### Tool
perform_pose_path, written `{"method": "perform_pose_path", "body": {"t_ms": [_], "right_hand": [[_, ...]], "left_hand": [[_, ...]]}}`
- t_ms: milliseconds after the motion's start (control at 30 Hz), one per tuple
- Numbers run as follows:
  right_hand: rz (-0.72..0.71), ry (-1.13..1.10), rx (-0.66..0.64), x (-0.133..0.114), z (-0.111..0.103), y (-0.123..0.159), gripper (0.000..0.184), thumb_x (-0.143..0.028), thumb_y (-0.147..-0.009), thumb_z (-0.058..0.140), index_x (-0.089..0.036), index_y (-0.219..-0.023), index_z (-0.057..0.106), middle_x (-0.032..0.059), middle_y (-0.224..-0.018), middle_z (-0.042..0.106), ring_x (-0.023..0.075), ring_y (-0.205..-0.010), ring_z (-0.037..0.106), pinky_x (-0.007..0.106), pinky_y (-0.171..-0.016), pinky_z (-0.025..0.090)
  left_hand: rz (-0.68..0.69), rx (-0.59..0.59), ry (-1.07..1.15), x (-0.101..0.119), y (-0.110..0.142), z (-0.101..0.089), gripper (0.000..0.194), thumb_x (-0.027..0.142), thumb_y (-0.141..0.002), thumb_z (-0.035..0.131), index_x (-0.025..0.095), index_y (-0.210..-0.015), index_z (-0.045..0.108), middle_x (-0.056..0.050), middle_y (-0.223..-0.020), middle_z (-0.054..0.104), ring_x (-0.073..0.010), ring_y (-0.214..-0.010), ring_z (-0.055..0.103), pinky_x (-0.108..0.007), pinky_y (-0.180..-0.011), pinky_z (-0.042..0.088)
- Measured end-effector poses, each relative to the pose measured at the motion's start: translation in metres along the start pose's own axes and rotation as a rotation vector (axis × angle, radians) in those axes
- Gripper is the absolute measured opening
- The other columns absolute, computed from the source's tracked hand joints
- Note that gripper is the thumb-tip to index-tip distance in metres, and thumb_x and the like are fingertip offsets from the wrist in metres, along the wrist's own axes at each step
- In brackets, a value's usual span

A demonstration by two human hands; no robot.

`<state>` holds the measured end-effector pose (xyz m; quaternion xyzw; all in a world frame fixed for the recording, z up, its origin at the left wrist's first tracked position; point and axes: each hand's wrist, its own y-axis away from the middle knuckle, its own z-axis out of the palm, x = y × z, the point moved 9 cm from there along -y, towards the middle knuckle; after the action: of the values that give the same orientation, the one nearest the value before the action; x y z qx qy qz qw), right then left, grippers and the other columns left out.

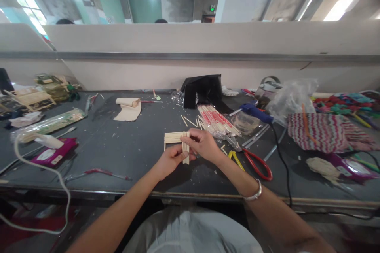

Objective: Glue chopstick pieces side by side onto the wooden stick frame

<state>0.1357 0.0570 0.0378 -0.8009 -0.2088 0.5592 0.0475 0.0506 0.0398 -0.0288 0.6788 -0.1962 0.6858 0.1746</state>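
Observation:
Both hands meet over the front middle of the dark table around a small frame of pale wooden sticks (173, 138). Side by side, the sticks form one flat strip running left and another pointing toward me. My left hand (172, 160) pinches the near strip low down, thumb on top. Higher up, near the corner where the strips meet, my right hand (203, 144) closes its fingertips on the sticks. Whether the strips are joined is hidden by the fingers. Loose sticks (190, 120) and packs of chopsticks in red-printed wrappers (218, 120) lie just beyond my right hand.
Pliers with red and yellow handles (257, 164) lie right of my right forearm. A blue glue gun (257, 112) trails a black cord over the table's edge. Leftward are a brown paper roll (129, 106), a purple wipes pack (56, 152) and bagged sticks (56, 124). Knitted cloth (317, 132) lies right.

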Motion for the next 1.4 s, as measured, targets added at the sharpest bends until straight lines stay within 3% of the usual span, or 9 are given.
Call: {"method": "perform_pose_path", "body": {"t_ms": [167,400,567,733,1033,1167,1267,1333,1400], "right_hand": [[0.111,-0.116,-0.044,0.011,0.001,-0.002,0.036,-0.045,-0.078,0.062,-0.018,-0.059,0.048,-0.0068,-0.049,0.044,0.006,-0.04,0.04,0.02,-0.04,0.028],[0.327,-0.344,-0.14,0.04,0.012,0.011,0.039,-0.052,-0.071,0.067,-0.015,-0.063,0.057,-0.0066,-0.047,0.047,0.0049,-0.034,0.04,0.018,-0.034,0.028],[0.382,-0.447,-0.122,0.046,0.016,0.021,0.038,-0.05,-0.073,0.067,-0.014,-0.064,0.057,-0.0063,-0.047,0.047,0.0048,-0.036,0.044,0.017,-0.035,0.029],[0.439,-0.471,-0.117,0.049,0.003,0.027,0.031,-0.044,-0.072,0.07,-0.013,-0.077,0.067,-0.0042,-0.051,0.054,0.0047,-0.039,0.042,0.016,-0.034,0.029],[0.39,-0.182,-0.112,0.04,-0.02,0.053,0.02,-0.035,-0.074,0.069,-0.015,-0.07,0.07,-0.0041,-0.053,0.05,0.0049,-0.046,0.039,0.018,-0.042,0.027],[0.474,-0.33,0.088,0.054,-0.036,0.064,0.019,-0.034,-0.074,0.07,-0.016,-0.069,0.065,-0.0051,-0.054,0.045,0.0045,-0.045,0.034,0.018,-0.04,0.024],[0.517,-0.444,0.192,0.062,-0.041,0.069,0.02,-0.035,-0.074,0.07,-0.017,-0.068,0.062,-0.0063,-0.053,0.04,0.0046,-0.044,0.031,0.018,-0.039,0.022],[0.541,-0.465,0.192,0.063,-0.035,0.07,0.02,-0.034,-0.074,0.07,-0.017,-0.068,0.062,-0.0061,-0.052,0.04,0.0048,-0.045,0.032,0.018,-0.039,0.022],[0.562,-0.477,0.168,0.061,-0.025,0.072,0.02,-0.035,-0.075,0.07,-0.017,-0.068,0.062,-0.0059,-0.053,0.041,0.0048,-0.044,0.032,0.018,-0.039,0.021]], "left_hand": [[-0.08,0.042,0.069,-0.004,0.0,0.0,0.041,0.047,-0.072,0.068,0.012,-0.093,0.065,-0.008,-0.079,0.072,-0.0206,-0.076,0.067,-0.033,-0.076,0.05],[-0.364,-0.025,0.287,-0.014,0.022,0.02,0.037,0.037,-0.07,0.072,0.009,-0.091,0.061,-0.012,-0.075,0.071,-0.022,-0.069,0.069,-0.037,-0.071,0.053],[-0.328,-0.045,0.408,-0.01,0.028,0.03,0.034,0.041,-0.078,0.064,0.013,-0.094,0.057,0.0,-0.066,0.06,-0.0165,-0.054,0.064,-0.031,-0.055,0.053],[-0.354,0.025,0.274,-0.012,0.039,0.021,0.034,0.046,-0.08,0.059,0.013,-0.088,0.056,0.007,-0.054,0.043,-0.0032,-0.033,0.035,-0.016,-0.032,0.025],[-0.536,-0.123,-0.057,-0.014,0.078,-0.007,0.047,0.057,-0.081,0.052,0.014,-0.095,0.06,0.009,-0.055,0.033,-0.0045,-0.044,0.021,-0.018,-0.039,0.014],[-0.558,0.011,-0.094,-0.015,0.087,-0.048,0.045,0.059,-0.081,0.052,0.016,-0.088,0.06,0.009,-0.055,0.027,-0.0052,-0.046,0.02,-0.019,-0.042,0.013],[-0.495,0.273,0.042,-0.013,0.084,-0.077,0.041,0.058,-0.08,0.054,0.017,-0.084,0.057,0.009,-0.056,0.026,-0.0048,-0.046,0.016,-0.019,-0.041,0.01],[-0.388,0.413,0.141,-0.009,0.078,-0.084,0.039,0.057,-0.08,0.056,0.018,-0.081,0.054,0.009,-0.056,0.026,-0.0049,-0.046,0.017,-0.018,-0.041,0.013],[-0.336,0.38,0.2,-0.006,0.069,-0.071,0.038,0.056,-0.078,0.059,0.018,-0.079,0.054,0.01,-0.053,0.026,-0.0047,-0.045,0.02,-0.017,-0.041,0.017]]}}
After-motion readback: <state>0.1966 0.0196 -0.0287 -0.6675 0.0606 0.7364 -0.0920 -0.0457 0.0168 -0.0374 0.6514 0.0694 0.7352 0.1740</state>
